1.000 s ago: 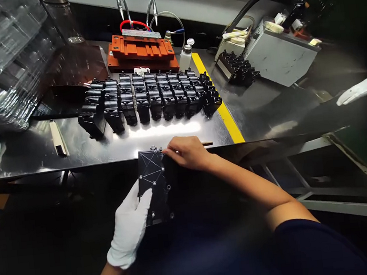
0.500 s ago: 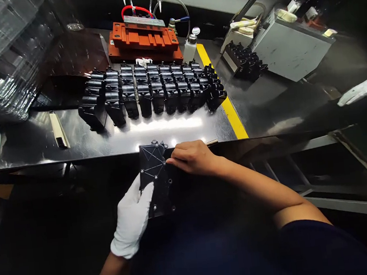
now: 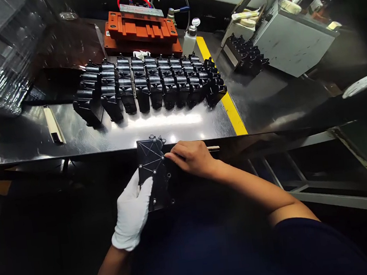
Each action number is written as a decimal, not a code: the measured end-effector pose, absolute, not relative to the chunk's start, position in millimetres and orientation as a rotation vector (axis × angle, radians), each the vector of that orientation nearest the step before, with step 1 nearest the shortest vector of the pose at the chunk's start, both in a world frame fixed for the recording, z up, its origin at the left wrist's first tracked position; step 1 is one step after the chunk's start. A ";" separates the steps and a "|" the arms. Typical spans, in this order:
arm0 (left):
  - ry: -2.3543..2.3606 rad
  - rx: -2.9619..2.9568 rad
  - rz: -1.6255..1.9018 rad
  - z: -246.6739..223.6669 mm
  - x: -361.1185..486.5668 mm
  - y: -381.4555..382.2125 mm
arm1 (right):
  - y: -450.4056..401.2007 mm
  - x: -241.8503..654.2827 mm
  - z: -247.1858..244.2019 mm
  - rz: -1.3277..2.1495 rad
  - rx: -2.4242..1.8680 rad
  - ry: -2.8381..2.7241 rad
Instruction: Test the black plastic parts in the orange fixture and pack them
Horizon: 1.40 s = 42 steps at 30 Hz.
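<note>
The black ribbed plastic plate (image 3: 152,171) was between both hands, and its long axis pointed away from the person. The white-gloved left hand (image 3: 132,213) was closed on the near part, and the bare right hand (image 3: 189,159) was half closed, with its fingertips (image 3: 166,156) pressing the far right edge.

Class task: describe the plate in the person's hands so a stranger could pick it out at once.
On the steel workbench, in front of the rows of black moulded parts, look at the near edge. A flat black plate with raised diagonal ribs is the only part in hand: a white-gloved left hand holds it, a bare right hand touches its side.
</note>
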<state>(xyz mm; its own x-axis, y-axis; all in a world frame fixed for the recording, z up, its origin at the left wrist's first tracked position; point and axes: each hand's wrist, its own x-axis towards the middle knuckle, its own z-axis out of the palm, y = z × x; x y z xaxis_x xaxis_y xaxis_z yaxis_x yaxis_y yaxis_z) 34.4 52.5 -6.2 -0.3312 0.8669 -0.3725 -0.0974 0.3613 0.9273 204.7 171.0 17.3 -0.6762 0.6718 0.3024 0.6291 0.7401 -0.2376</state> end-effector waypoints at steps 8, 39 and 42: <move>1.574 0.683 1.158 -1.5 36.0 53.3 | 171.8 207.8 12.2 0.246 -1.093 -2.526; 1.423 0.968 0.647 24.8 -30.7 21.2 | 149.0 225.1 6.7 2.087 -0.999 -2.028; 1.775 0.761 1.358 2.5 -29.4 15.6 | 130.1 224.3 -13.0 1.943 -1.137 -1.703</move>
